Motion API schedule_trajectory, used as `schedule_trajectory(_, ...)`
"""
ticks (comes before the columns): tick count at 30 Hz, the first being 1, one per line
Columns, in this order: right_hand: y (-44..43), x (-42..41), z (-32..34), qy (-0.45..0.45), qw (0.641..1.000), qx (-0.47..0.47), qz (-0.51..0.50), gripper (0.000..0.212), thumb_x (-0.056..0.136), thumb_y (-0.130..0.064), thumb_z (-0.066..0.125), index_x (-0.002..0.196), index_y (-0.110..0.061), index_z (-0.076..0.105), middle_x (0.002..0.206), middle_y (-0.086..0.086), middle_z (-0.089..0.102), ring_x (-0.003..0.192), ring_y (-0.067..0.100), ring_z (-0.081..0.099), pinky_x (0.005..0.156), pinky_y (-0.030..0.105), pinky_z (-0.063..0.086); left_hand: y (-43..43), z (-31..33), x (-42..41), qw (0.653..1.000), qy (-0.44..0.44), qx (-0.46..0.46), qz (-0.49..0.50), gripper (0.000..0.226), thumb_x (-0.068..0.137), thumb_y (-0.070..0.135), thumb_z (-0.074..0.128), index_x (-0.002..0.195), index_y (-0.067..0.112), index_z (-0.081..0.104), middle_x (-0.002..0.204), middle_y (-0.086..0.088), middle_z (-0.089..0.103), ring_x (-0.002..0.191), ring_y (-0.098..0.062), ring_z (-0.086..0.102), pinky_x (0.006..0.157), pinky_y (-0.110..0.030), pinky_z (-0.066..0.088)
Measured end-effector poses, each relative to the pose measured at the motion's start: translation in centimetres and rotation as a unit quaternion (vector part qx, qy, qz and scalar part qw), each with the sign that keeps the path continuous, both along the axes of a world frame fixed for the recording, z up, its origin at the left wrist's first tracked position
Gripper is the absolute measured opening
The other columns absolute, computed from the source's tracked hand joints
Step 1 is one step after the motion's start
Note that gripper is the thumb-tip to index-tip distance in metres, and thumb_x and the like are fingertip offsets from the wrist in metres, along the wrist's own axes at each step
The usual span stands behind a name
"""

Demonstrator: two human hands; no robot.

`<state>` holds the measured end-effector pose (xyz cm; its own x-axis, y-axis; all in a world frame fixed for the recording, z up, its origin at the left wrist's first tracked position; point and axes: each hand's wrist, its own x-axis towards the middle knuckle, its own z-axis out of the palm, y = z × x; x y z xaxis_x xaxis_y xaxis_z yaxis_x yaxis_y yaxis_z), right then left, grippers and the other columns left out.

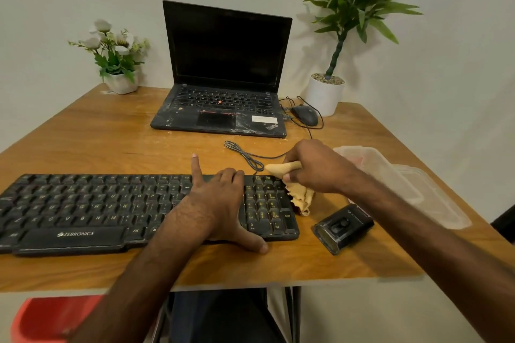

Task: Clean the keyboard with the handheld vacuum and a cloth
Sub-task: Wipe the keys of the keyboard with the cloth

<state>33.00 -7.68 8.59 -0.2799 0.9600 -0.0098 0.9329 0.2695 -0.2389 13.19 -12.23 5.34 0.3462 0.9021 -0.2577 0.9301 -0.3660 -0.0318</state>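
Left hand (217, 203) lay across the keyboard (83, 209), forefinger straight, other fingers curled over its far edge, thumb at the near edge. Right hand (315, 167) gripped a yellow cloth (299, 198) at the keyboard's right end. The vacuum (344, 227) lay on the table (111, 136) just beside it. Clear plastic box (412, 189) further right; contents indistinct.

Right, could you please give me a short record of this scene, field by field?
keyboard: black, flat on the wooden table
left hand: holds the keyboard, thumb at near edge, fingers bent over far edge, index finger straight
right hand: grips the yellow cloth at the number-pad end
handheld vacuum: lying on the table right of the keyboard, untouched
behind: open laptop, mouse, flower pot, leafy plant
right edge: clear plastic container
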Motion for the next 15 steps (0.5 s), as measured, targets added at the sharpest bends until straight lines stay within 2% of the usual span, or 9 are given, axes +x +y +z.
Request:
schedule_trajectory(3,0.2,0.7,1.6,0.009,0.998,-0.055,0.001,0.035,0.082,-0.019,0.078,0.115,-0.01,0.07,0.097,-0.002,0.067,0.087,0.013,0.064,0.067,0.024,0.049,0.0,0.0,0.0,1.0,0.003,0.001,0.0,0.147,0.055,0.098,0.054,0.159,0.009,0.002,0.164,-0.004,0.017,0.153,-0.021,0.016,0.107,-0.074,-0.024)
schedule_trajectory(8,0.1,0.2,1.1,0.035,0.996,0.078,0.001,0.027,0.087,-0.018,0.073,0.114,-0.018,0.073,0.105,-0.002,0.073,0.089,0.011,0.063,0.078,0.029,0.049,0.0,0.0,-0.1,1.0,0.003,0.0,0.003,0.146,0.055,0.097,0.055,0.159,0.009,0.001,0.166,-0.003,0.015,0.153,-0.02,0.015,0.105,-0.073,-0.027)
schedule_trajectory(11,-1.3,-1.1,-0.4,-0.035,0.995,0.06,0.074,0.029,0.089,-0.017,0.07,0.117,-0.022,0.071,0.11,-0.004,0.066,0.098,0.013,0.061,0.083,0.033,0.051,-0.1,0.1,-0.4,1.0,0.005,-0.001,0.013,0.146,0.055,0.097,0.055,0.159,0.009,0.002,0.165,-0.004,0.016,0.154,-0.02,0.014,0.104,-0.073,-0.028)
schedule_trajectory(15,-2.5,-1.7,-0.1,-0.101,0.988,0.065,0.093,0.034,0.087,-0.015,0.072,0.119,-0.025,0.07,0.116,-0.004,0.064,0.103,0.015,0.06,0.087,0.036,0.053,-0.3,0.2,-0.3,1.0,0.012,-0.006,0.022,0.146,0.056,0.096,0.057,0.159,0.009,0.002,0.165,-0.005,0.016,0.154,-0.021,0.014,0.104,-0.073,-0.028)
